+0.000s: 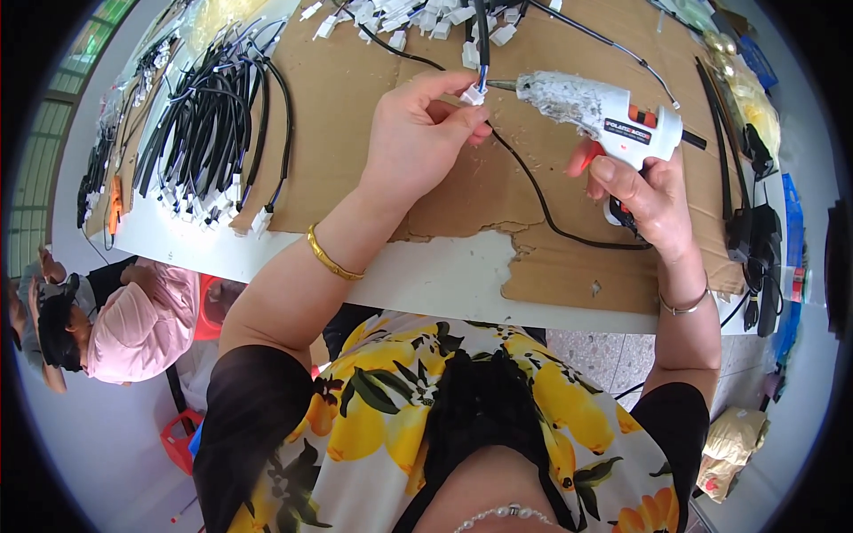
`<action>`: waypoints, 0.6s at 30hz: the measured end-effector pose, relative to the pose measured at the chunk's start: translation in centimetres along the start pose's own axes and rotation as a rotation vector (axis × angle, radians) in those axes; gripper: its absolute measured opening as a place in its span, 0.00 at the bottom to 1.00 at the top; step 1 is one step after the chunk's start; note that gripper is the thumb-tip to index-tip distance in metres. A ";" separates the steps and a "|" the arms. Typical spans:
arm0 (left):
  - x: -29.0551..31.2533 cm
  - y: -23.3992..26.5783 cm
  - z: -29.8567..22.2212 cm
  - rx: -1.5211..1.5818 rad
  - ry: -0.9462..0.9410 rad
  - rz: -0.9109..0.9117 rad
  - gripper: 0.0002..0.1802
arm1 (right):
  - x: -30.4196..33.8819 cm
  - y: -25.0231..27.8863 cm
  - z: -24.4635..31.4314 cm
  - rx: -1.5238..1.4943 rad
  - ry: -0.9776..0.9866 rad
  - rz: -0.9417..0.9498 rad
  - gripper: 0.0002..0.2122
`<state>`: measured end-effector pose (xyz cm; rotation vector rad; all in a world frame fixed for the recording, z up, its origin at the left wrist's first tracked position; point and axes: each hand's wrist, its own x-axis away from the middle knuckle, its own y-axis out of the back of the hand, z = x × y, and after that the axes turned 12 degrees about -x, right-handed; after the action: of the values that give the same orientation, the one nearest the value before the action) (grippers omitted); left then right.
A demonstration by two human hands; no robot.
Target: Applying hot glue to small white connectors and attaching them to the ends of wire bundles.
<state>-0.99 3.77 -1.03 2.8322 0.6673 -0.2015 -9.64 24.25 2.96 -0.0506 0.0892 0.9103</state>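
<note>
Between thumb and fingers, my left hand (pixel 410 133) pinches a small white plug connector (pixel 474 94) at the end of a black-sleeved cable. Short blue and white wires show between plug and sleeve. My right hand (pixel 649 200) is wrapped round the handle of a white hot glue gun (pixel 573 105), fingers at its red trigger. Its body is partly wrapped in crusted, silvery material, and a black stick protrudes from the back. The nozzle points left, right beside the plug; whether they touch is unclear. The gun's black cord (pixel 542 200) loops across the cardboard (pixel 329 164).
A bundle of black cables (pixel 209 115) with white plugs lies at the left. More white plugs (pixel 418 18) are heaped at the far edge. An orange-handled tool (pixel 115 204) sits far left. Black adapters (pixel 753 235) line the right edge. A person in pink (pixel 147 311) sits at left.
</note>
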 end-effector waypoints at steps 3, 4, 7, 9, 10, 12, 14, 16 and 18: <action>0.0 0.1 -0.1 -0.044 -0.014 -0.027 0.11 | 0.0 -0.2 -0.1 -0.022 0.016 -0.028 0.12; 0.0 0.2 -0.1 -0.054 -0.018 -0.039 0.11 | 0.0 -0.2 -0.1 0.011 0.004 -0.024 0.12; 0.0 0.2 0.2 -0.070 -0.018 -0.059 0.10 | 0.1 -0.2 -0.1 0.086 -0.018 -0.015 0.12; -0.1 0.2 0.3 -0.078 -0.015 -0.069 0.09 | 0.1 -0.2 -0.1 0.127 -0.027 -0.011 0.12; -0.1 0.2 0.3 -0.082 -0.012 -0.083 0.09 | 0.1 -0.3 -0.2 0.129 0.008 -0.018 0.13; -0.1 0.1 0.4 -0.086 -0.008 -0.097 0.08 | 0.2 -0.3 -0.3 0.130 0.043 -0.025 0.13; -0.2 0.1 0.6 -0.166 -0.039 -0.106 0.09 | 0.3 -0.3 -0.2 0.173 0.013 -0.016 0.13; -0.2 0.1 0.6 -0.181 -0.039 -0.103 0.09 | 0.3 -0.5 0.0 0.174 0.001 -0.014 0.12; -0.2 0.1 0.7 -0.195 -0.040 -0.100 0.10 | 0.4 -0.5 0.0 0.176 -0.010 -0.013 0.12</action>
<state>-1.20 3.47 -1.65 2.6054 0.7758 -0.1983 -8.99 24.19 2.97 0.1173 0.1589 0.8869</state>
